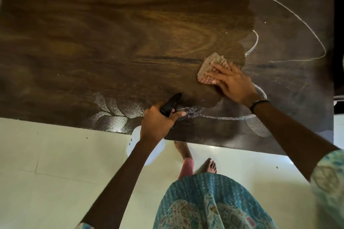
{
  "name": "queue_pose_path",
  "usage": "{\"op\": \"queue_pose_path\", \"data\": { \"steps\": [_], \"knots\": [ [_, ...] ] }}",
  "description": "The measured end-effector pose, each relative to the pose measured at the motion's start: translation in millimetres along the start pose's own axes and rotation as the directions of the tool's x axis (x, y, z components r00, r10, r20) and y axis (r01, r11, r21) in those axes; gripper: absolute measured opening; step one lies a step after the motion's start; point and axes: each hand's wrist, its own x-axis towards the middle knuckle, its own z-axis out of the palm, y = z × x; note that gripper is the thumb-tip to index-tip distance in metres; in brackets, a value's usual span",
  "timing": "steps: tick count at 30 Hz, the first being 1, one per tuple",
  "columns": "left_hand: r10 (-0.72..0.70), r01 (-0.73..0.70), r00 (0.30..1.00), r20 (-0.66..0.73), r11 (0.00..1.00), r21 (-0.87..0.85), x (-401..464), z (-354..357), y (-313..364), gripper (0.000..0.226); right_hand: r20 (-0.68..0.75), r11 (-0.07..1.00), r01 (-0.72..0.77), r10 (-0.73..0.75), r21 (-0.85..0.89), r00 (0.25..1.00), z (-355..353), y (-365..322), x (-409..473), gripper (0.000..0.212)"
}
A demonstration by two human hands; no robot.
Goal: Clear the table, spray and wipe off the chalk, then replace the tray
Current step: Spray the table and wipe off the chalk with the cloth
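The dark wood-grain surface [111,33] carries a folded beige cloth [210,69] lying flat on it. White chalk lines [305,24] curve across the part of the surface to the right of the cloth, one long arc sweeping beyond it and a shorter loop just beside it. Nearer the front edge than the cloth, a wet, foamy streak [197,110] runs along the surface. To the left of that streak, further from the cloth, a pale leaf-shaped pattern [109,109] marks the wood.

place: home | cues: wooden table [111,33], pale tiled floor [55,163], bare feet [211,165]
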Motion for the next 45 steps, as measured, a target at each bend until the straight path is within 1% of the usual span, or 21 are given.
{"op": "queue_pose_path", "data": {
  "steps": [2, 4, 6, 9, 11, 12, 13, 14, 16, 17, 18, 20, 21, 24, 27, 30, 33, 37, 39, 42, 45],
  "knots": [
    [0.010, -0.010, 1.000, 0.009, 1.000, -0.009, -4.7, 0.6, -0.1, 0.037, -0.009, 0.992, -0.124, 0.124, -0.005, 0.992, 0.1, -23.7, 21.2, 0.039],
    [0.019, -0.019, 1.000, 0.002, 1.000, -0.018, -8.9, 2.0, -1.3, 0.033, 0.015, 0.990, -0.143, 0.143, 0.010, 0.990, 6.8, -52.8, 33.6, 0.039],
    [0.029, -0.029, 1.000, -0.005, 0.999, -0.020, -14.6, 3.3, -3.8, 0.032, 0.054, 0.999, -0.035, 0.033, 0.036, 0.998, 18.7, -75.6, 31.4, 0.040],
    [0.018, -0.018, 1.000, 0.012, 1.000, -0.018, -23.2, 7.0, -10.8, 0.036, 0.103, 0.974, 0.224, -0.224, 0.014, 0.969, 35.5, -86.5, -0.2, 0.043],
    [0.025, -0.025, 0.999, 0.030, 1.000, -0.010, -30.8, 9.9, -16.4, 0.040, 0.111, 0.925, 0.379, -0.375, -0.018, 0.920, 36.9, -74.2, -32.0, 0.036],
    [0.031, -0.031, 0.999, 0.041, 1.000, 0.004, -35.4, 11.9, -19.6, 0.041, 0.101, 0.905, 0.423, -0.418, -0.039, 0.903, 34.0, -62.3, -46.6, 0.036],
    [0.036, -0.037, 0.998, 0.053, 0.999, 0.017, -40.3, 14.3, -22.8, 0.043, 0.079, 0.901, 0.429, -0.424, -0.058, 0.902, 29.9, -47.4, -58.3, 0.038],
    [0.040, -0.042, 0.997, 0.063, 0.999, 0.025, -44.8, 17.0, -26.0, 0.043, 0.056, 0.922, 0.383, -0.380, -0.053, 0.923, 25.4, -32.6, -65.8, 0.039],
    [0.049, -0.052, 0.995, 0.085, 0.998, 0.030, -54.2, 23.8, -35.0, 0.044, 0.002, 0.982, 0.188, -0.188, 0.007, 0.982, 17.8, -13.7, -68.7, 0.040],
    [0.061, -0.065, 0.993, 0.102, 0.997, 0.036, -58.4, 27.4, -39.1, 0.047, -0.022, 0.996, 0.082, -0.081, 0.033, 0.996, 16.1, -11.2, -66.5, 0.041],
    [0.075, -0.081, 0.989, 0.124, 0.996, 0.049, -62.3, 30.9, -42.8, 0.052, -0.033, 0.999, 0.000, 0.002, 0.047, 0.999, 15.5, -13.8, -63.4, 0.042],
    [0.080, -0.093, 0.985, 0.152, 0.992, 0.082, -68.8, 37.5, -47.5, 0.057, -0.037, 0.995, -0.077, 0.080, 0.059, 0.996, 16.0, -24.7, -58.6, 0.042],
    [0.071, -0.085, 0.987, 0.147, 0.992, 0.090, -72.1, 39.8, -48.0, 0.055, -0.038, 0.995, -0.087, 0.089, 0.057, 0.995, 17.8, -27.6, -58.0, 0.042],
    [0.053, -0.065, 0.994, 0.099, 0.991, 0.120, -80.8, 42.4, -44.5, 0.035, -0.032, 0.995, -0.091, 0.092, 0.047, 0.995, 17.1, -25.3, -58.7, 0.042],
    [0.084, -0.099, 0.994, 0.070, 0.966, 0.238, -86.2, 43.0, -46.3, 0.040, -0.013, 0.996, -0.085, 0.085, 0.042, 0.996, 14.4, -24.6, -58.9, 0.048],
    [0.082, -0.095, 0.994, 0.065, 0.967, 0.238, -83.8, 40.4, -55.3, 0.038, -0.016, 0.997, -0.076, 0.076, 0.035, 0.997, 15.4, -25.1, -59.5, 0.048],
    [0.060, -0.071, 0.996, 0.064, 0.979, 0.194, -79.8, 35.5, -66.4, 0.041, -0.018, 0.996, -0.081, 0.082, 0.045, 0.996, 17.0, -23.7, -59.3, 0.040],
    [0.010, -0.027, 0.999, 0.053, 0.946, 0.323, -81.4, 30.3, -75.1, 0.042, -0.032, 0.995, -0.077, 0.079, 0.067, 0.996, 18.2, -23.4, -60.1, 0.036],
    [0.007, -0.019, 0.999, 0.036, 0.938, 0.346, -82.9, 28.5, -76.4, 0.042, -0.030, 0.994, -0.077, 0.079, 0.071, 0.996, 17.5, -23.7, -60.9, 0.035],
    [-0.010, 0.006, 1.000, 0.014, 0.961, 0.275, -78.1, 22.9, -82.4, 0.039, -0.011, 0.996, -0.063, 0.064, 0.056, 0.998, 17.6, -31.4, -62.2, 0.037],
    [-0.016, 0.021, 0.999, -0.034, 0.987, 0.162, -72.1, 18.0, -86.7, 0.038, -0.021, 0.999, 0.010, -0.009, 0.039, 1.000, 23.5, -54.6, -62.7, 0.038]
  ]
}}
